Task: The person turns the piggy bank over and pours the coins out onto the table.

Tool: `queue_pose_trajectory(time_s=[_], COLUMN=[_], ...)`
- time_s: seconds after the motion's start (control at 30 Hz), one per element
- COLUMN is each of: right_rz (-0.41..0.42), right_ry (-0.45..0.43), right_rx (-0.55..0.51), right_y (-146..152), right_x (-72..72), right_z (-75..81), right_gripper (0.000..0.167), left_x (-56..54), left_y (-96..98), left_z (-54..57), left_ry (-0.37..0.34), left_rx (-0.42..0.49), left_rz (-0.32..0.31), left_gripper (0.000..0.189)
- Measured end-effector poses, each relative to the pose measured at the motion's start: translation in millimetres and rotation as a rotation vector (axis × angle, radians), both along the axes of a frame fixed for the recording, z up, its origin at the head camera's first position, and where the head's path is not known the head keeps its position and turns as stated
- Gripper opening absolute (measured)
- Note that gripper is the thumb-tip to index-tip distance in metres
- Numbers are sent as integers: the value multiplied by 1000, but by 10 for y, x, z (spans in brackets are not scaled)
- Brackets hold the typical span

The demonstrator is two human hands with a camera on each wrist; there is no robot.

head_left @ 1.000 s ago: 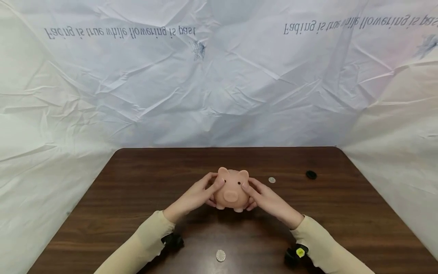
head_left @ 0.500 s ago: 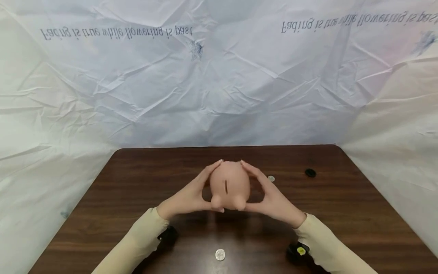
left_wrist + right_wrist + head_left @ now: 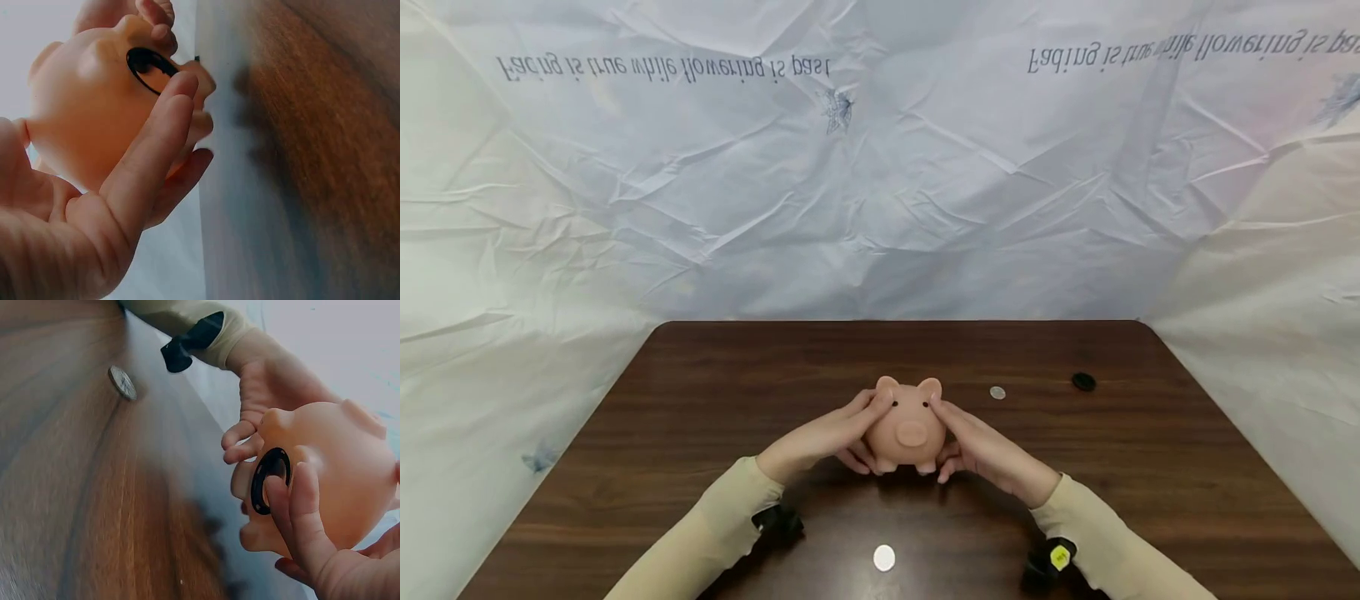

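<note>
The piggy bank (image 3: 912, 433) is held just above the table (image 3: 760, 358), between the left hand (image 3: 831, 435) and the right hand (image 3: 997, 454), its snout toward the wearer. It is gripped from both sides, thumbs beside the eyes, other fingers around the lower sides and underside. Half a second ago its slotted back was shown to the head camera; now the slot is hidden and the black ring (image 3: 257, 489) underneath faces down, so handling seems unfinished. Beyond the right hand, a pale coin (image 3: 997, 392) is seen, with a black disc (image 3: 1083, 382) farther out; another coin (image 3: 884, 557) lies nearer the wearer than both hands.
</note>
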State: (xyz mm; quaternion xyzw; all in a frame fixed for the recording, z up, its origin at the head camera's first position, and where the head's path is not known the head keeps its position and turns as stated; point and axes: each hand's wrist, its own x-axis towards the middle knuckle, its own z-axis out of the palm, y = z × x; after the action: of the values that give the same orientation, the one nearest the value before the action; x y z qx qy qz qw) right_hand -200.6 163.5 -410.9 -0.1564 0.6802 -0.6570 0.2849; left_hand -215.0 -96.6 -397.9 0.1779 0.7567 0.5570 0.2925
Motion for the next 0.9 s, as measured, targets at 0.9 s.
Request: queue_pose_trajectory(time_s=[0.9], right_rz=[-45], right_ry=[244], right_rx=[-44], right_y=[120], right_x=[-30], right_z=[-45], right_gripper=[98], left_x=[-25], left_y=[117], left_z=[-95], left_ry=[50], left_rx=[253], left_rz=[26], left_gripper=[97])
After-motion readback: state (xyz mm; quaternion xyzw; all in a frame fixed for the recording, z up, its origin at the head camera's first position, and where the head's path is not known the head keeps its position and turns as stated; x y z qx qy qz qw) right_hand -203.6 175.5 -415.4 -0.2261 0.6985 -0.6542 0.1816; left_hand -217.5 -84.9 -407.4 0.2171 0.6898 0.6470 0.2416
